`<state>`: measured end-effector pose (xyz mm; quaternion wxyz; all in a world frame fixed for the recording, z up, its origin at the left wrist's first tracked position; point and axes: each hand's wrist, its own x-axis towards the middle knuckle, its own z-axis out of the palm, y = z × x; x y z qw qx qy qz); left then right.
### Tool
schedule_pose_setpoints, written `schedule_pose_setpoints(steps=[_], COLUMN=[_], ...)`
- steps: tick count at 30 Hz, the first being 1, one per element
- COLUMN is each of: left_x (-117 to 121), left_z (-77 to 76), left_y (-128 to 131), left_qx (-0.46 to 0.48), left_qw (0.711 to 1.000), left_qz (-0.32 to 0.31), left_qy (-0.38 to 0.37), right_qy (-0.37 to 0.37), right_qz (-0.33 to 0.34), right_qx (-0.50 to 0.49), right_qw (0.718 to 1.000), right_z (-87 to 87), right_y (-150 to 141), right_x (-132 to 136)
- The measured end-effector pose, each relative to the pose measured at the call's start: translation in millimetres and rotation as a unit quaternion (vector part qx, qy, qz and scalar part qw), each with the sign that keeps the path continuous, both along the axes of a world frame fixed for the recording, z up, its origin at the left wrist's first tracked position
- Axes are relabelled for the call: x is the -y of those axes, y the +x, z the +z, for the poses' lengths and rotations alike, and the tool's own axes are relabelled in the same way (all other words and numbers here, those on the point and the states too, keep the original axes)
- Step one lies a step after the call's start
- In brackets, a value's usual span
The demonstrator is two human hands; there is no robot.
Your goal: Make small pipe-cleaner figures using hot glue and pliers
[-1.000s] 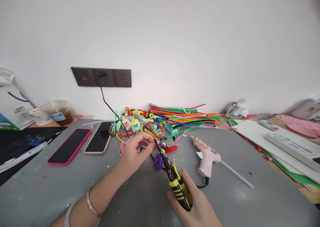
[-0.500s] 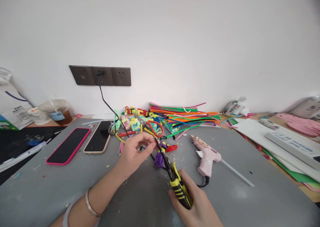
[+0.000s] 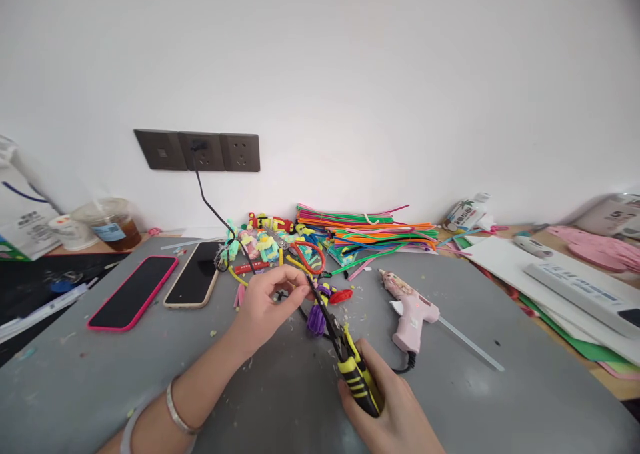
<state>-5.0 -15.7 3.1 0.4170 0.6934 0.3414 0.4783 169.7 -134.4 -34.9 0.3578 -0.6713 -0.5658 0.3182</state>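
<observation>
Gripping yellow-and-black pliers [image 3: 357, 377], a person's right hand [image 3: 393, 411] wraps its fingers around the handles over a gray surface [image 3: 280, 401], the tool's dark nose slanting away to meet the left hand [image 3: 275, 307]. There, thumb and forefinger nearly touch at the metal tip; whether a small piece is caught between them cannot be told. Over the past second almost nothing changes: nose and fingertips keep their meeting point, and only the view drifts, sliding the surroundings slightly leftward. The steady pose suggests fine work at the tip, with no visible result so far. A fuzzy purple figure [image 3: 317, 317] sits just to the right of the left fingertips and a little nearer, partly behind the pliers, a red piece [image 3: 341, 297] beside it. Right of the fingers lies a pink glue gun [image 3: 411, 311]; well to their left rest a pink-cased phone [image 3: 133, 293] and a beige-edged phone [image 3: 195, 274]. Beyond the fingertips spread small colorful figures [image 3: 267, 246] and, farther right, bundled fuzzy stems [image 3: 385, 234]. Farthest off, a black cord [image 3: 213, 207] hangs from dark wall sockets [image 3: 197, 151].
</observation>
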Motion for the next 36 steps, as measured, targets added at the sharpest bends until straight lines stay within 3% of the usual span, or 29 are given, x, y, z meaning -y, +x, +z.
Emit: schedule_pose_setpoints(steps=[10,14,18,22,24,28,32,36], left_x=[-0.7,-7.7,-18.9,-25.1,-26.2,-27.5,-28.0,-27.0], left_z=[1.0,1.5,0.1,0.6,0.9,0.4,0.1,2.2], left_y=[-0.8,-6.6,-13.1,-16.5,-17.5,-20.0,-22.7,-22.4], left_qx=[0.025,0.061,0.087,0.072,0.061,0.055,0.041,0.046], left_qw=[0.999,0.994,0.987,0.982,0.982,0.982,0.984,0.987], left_qz=[0.036,0.088,0.136,0.151,0.149,0.144,0.144,0.137], left_qy=[-0.001,0.001,0.026,0.089,0.102,0.107,0.101,0.071], right_qy=[-0.018,-0.028,0.032,0.08,0.073,0.087,0.102,0.142], right_qz=[-0.019,-0.009,0.039,0.093,0.147,0.205,0.223,0.196], right_qx=[-0.021,-0.061,-0.006,0.177,0.324,0.371,0.356,0.301], right_qw=[0.999,0.998,0.999,0.977,0.932,0.902,0.902,0.923], right_z=[12.8,34.5,80.9,115.7,115.9,89.0,64.9,79.4], right_y=[-5.0,4.3,18.7,10.1,-3.6,-32.9,-47.9,-38.2], right_x=[4.0,-2.5,-48.0,-135.5,-178.2,-229.9,-241.2,-225.2])
